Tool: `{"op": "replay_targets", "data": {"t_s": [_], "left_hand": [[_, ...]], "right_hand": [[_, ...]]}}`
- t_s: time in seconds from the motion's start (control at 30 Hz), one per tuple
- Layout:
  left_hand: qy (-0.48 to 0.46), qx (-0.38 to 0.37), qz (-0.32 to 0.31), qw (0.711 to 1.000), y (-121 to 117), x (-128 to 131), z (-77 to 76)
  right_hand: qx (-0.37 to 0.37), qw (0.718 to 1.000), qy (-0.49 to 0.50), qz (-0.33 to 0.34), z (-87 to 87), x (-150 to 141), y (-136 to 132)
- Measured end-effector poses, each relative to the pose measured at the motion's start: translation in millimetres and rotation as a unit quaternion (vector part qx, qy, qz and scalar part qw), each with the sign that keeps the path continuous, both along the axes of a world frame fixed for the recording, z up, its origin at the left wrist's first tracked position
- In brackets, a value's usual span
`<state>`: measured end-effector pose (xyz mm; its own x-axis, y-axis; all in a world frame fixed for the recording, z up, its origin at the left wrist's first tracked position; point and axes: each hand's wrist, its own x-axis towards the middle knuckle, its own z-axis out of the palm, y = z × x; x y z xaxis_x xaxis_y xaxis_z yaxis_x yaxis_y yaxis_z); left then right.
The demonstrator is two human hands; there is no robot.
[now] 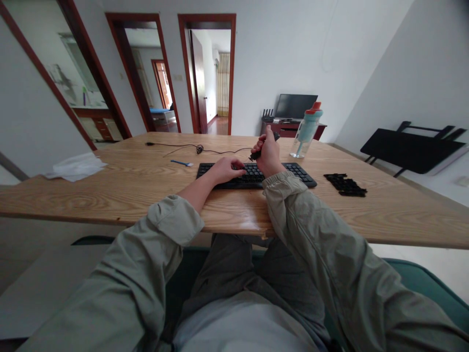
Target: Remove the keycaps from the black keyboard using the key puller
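A black keyboard (302, 176) lies on the wooden table in front of me. My left hand (227, 169) rests on its left-middle part, fingers slightly bent and thumb apart, with nothing visible in it. Above the keyboard, right of centre, my right hand (270, 154) is wrapped round a slim black handheld tool (255, 155). The tool's lower end points down and left towards the keys; its exact kind is unclear. A cluster of small black pieces (345, 185), which look like keycaps, lies to the right of the keyboard.
A blue brush-like tool (181, 163) and a black cable (176, 144) lie behind the keyboard. White tissue or plastic (77, 166) sits at the left. A clear bottle with a red lid (307, 131) stands behind my right hand. The table's front edge (234, 230) is close to me.
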<state>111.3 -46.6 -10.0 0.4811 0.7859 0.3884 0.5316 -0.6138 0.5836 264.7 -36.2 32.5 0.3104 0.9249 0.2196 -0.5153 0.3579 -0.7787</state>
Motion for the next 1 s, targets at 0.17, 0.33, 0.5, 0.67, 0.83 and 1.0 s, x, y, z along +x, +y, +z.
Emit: {"op": "replay_targets", "data": {"t_s": [0.17, 0.33, 0.5, 0.67, 0.83, 1.0], "left_hand": [[-0.012, 0.009, 0.006, 1.0, -1, -1, 2.3], [-0.023, 0.024, 0.009, 0.999, -1, -2, 2.8], [-0.064, -0.004, 0.0, 0.998, 0, -2, 2.9], [-0.113, -0.049, -0.022, 0.992, 1, -1, 3.6], [-0.133, -0.072, -0.04, 0.988, -1, 0, 4.5], [-0.123, -0.064, -0.044, 0.989, -1, -1, 5.1]], "right_hand": [[0.011, 1.0, -0.008, 0.005, 0.6, 2, 0], [0.022, 1.0, -0.004, 0.02, 0.2, 3, 1], [0.039, 0.999, 0.003, 0.026, -1.4, 7, 4], [0.038, 0.998, 0.013, 0.041, -2.4, 11, 5], [0.036, 0.998, 0.012, 0.057, -3.4, 14, 4], [0.045, 0.998, 0.012, 0.053, -4.9, 14, 6]]}}
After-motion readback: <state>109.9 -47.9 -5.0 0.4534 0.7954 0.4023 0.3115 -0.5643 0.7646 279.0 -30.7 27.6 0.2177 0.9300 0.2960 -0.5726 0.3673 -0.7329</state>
